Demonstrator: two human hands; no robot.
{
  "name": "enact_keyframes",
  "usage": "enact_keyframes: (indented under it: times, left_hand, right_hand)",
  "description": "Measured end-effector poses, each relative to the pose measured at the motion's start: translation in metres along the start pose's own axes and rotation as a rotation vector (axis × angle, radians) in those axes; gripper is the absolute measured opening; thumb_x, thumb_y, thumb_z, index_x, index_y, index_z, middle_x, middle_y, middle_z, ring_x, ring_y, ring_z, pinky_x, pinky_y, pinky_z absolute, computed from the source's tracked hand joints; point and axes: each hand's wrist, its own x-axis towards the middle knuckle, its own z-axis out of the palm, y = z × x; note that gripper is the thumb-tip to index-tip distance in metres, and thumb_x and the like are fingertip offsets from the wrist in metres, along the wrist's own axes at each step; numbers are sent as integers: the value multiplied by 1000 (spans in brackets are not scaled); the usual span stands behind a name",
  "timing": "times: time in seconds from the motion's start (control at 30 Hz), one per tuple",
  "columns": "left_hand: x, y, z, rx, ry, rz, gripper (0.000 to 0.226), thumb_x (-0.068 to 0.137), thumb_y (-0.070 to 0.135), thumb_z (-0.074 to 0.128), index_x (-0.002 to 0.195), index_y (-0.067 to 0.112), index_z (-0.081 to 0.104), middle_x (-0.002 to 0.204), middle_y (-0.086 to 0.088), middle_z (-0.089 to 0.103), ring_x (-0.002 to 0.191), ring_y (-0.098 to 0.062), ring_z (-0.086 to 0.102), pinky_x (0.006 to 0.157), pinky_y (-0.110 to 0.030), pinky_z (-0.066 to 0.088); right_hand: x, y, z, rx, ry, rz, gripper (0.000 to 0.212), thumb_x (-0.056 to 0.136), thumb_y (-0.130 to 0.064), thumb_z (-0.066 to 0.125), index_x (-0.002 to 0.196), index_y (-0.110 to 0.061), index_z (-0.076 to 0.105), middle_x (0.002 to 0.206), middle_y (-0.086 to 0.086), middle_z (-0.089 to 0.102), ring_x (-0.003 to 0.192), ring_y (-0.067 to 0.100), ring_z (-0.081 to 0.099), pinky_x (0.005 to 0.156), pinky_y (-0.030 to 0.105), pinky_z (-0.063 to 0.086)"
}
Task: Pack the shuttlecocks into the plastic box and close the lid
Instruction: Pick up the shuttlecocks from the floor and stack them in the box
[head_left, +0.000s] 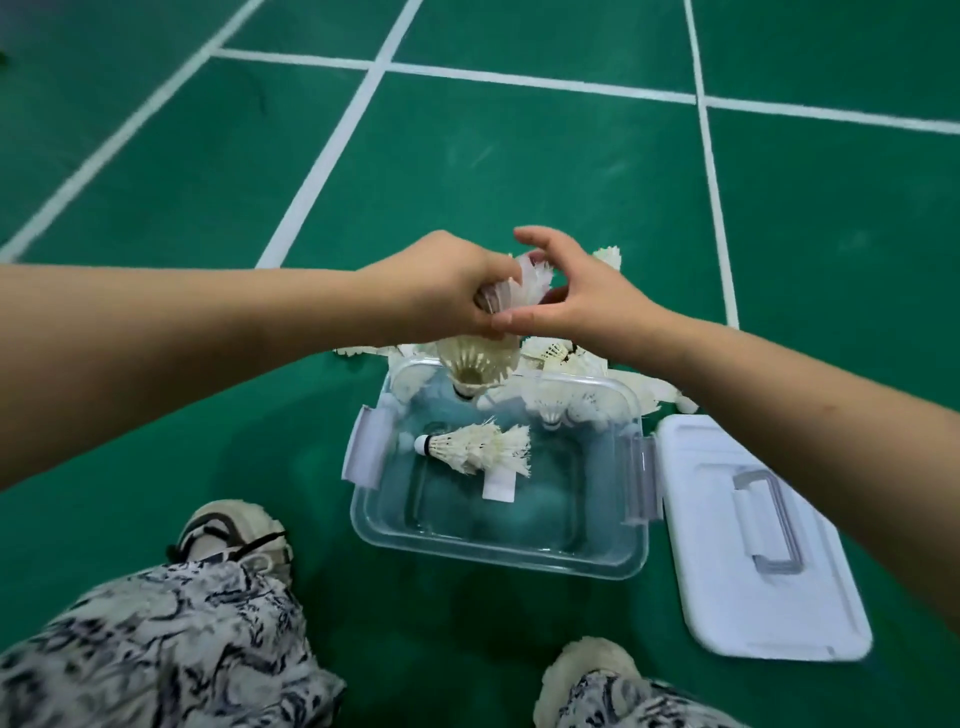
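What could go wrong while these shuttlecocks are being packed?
The shuttlecocks gripped in the left hand hang over the far rim of the plastic box and could drop outside. Their feathers look frayed; squeezing may break more. The lid lies near the right shoe and might get stepped on.

Left hand (441, 291) grips a shuttlecock stack (511, 288) over the far end of the plastic box (498, 558); right hand (576, 296) cupped at its feathers, grip unclear. Loose shuttlecocks (478, 449) inside. Lid (727, 597) on the floor, right of the box.
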Motion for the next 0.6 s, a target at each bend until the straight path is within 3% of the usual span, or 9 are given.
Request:
enact_keyframes:
  times: [0.1, 0.17, 0.37, 0.47, 0.6]
  left_hand:
    - [-14, 9, 7, 28, -14, 69, 16, 76, 22, 70, 80, 13, 57, 63, 4, 47, 63, -20, 41, 52, -22, 30]
    - [-22, 12, 13, 19, -7, 100, 18, 73, 14, 71, 77, 11, 54, 64, 1, 47, 63, -22, 40, 53, -28, 19]
    - [-32, 9, 30, -28, 60, 132, 33, 69, 7, 72, 98, 5, 59, 73, 2, 49, 67, -17, 40, 56, -24, 19]
    - [-30, 3, 36, -63, 43, 103, 41, 71, 8, 72, 109, 11, 57, 95, -1, 62, 75, -11, 44, 61, -18, 23]
    - [-32, -5, 45, -145, 32, 28, 49, 74, 13, 72, 118, 19, 52, 116, 1, 59, 75, -14, 57, 67, -16, 32]
  right_hand:
    - [-11, -5, 8, 13, 10, 7, 72, 73, -27, 76, 135, -22, 40, 119, -5, 50, 110, 11, 52, 102, 27, 39]
    - [-18, -6, 11, -11, 14, 14, 65, 74, -27, 75, 131, -22, 45, 116, -7, 54, 110, 9, 51, 100, 25, 39]
    - [-23, 5, 20, 10, 37, 70, 57, 74, -24, 74, 125, -24, 50, 114, 12, 64, 106, 23, 60, 99, 37, 46]
    - [-20, 14, 22, -1, 46, 95, 56, 74, -24, 73, 125, -26, 50, 102, 6, 64, 89, 18, 59, 94, 35, 46]
    - [-16, 31, 26, -8, 40, 120, 57, 69, -29, 76, 121, -28, 53, 100, 4, 62, 83, 13, 55, 91, 35, 47]
